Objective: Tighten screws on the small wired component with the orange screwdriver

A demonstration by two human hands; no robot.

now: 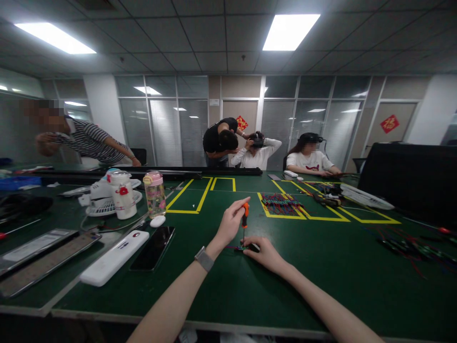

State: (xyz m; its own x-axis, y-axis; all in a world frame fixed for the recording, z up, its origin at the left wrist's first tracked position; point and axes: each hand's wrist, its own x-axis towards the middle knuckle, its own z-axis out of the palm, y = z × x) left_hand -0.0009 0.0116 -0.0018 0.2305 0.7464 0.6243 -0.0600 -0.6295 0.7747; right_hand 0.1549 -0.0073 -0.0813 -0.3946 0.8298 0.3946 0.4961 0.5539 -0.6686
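My left hand point(230, 224) is closed around the orange and black handle of a screwdriver point(245, 216), which stands upright with its shaft pointing down. The tip meets a small green circuit board point(241, 248) lying on the green table point(214, 295). Thin wires come off the board's left side. My right hand point(266, 252) pinches the board at its right edge, and the fingers partly cover it. A grey watch band sits on my left wrist.
Wired boards point(282, 204) lie in a yellow-taped box ahead, with more point(417, 250) at right. A black phone point(153, 247), a white case point(114, 258) and a pink-lidded bottle point(154, 195) stand or lie left. Several people are across the table; a black screen point(410, 183) stands right.
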